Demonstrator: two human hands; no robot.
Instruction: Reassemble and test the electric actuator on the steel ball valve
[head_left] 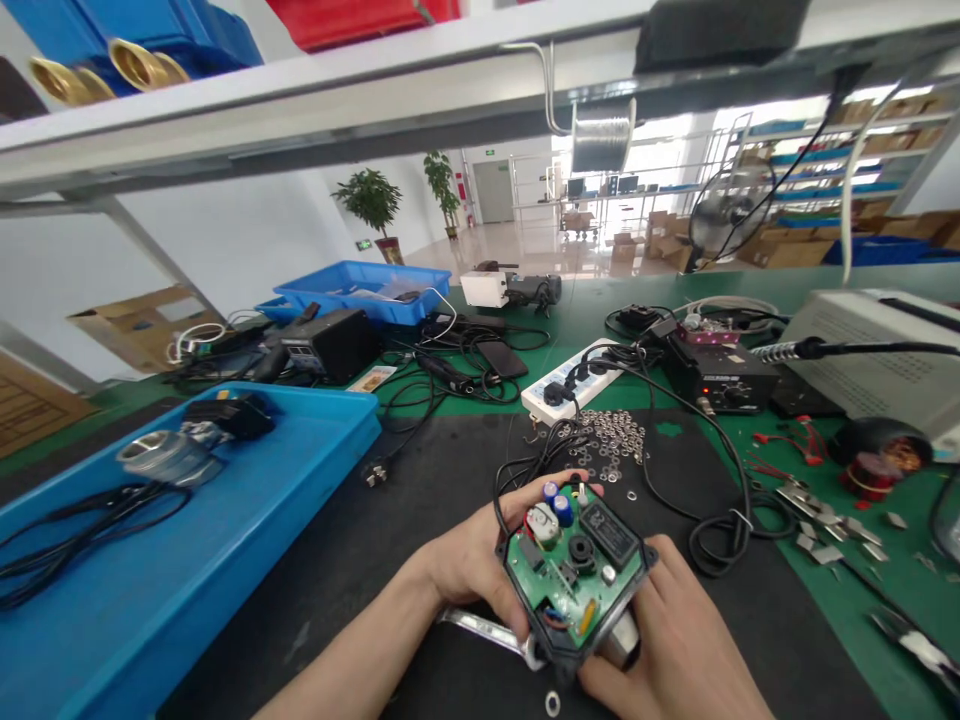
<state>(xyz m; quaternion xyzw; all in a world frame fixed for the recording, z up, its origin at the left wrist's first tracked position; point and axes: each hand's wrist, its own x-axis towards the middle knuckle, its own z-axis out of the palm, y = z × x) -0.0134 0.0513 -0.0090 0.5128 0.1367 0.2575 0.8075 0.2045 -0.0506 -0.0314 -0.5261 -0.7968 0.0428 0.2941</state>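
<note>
Between my hands is a black housing, its open top showing a green circuit board (559,575) with blue capacitors and a black block-shaped part. My left hand (480,560) is closed around its left side, thumb near the front corner. My right hand (671,630) grips the right side and underside, where a silvery metal part (622,640) sticks out. The right fingertips are partly hidden under the housing. A steel wrench (484,627) lies on the black mat, its ring end by the housing's front corner. One loose metal nut or washer (553,703) is just in front. Black cables run behind the housing.
A blue tray (300,500) at left holds a metal fitting (169,457) and cable. Scattered small metal rings (611,440) lie behind my hands, before a white power strip (574,380). A soldering station (727,380), metal pieces and pliers (919,645) are at right. A shelf (375,90) spans overhead.
</note>
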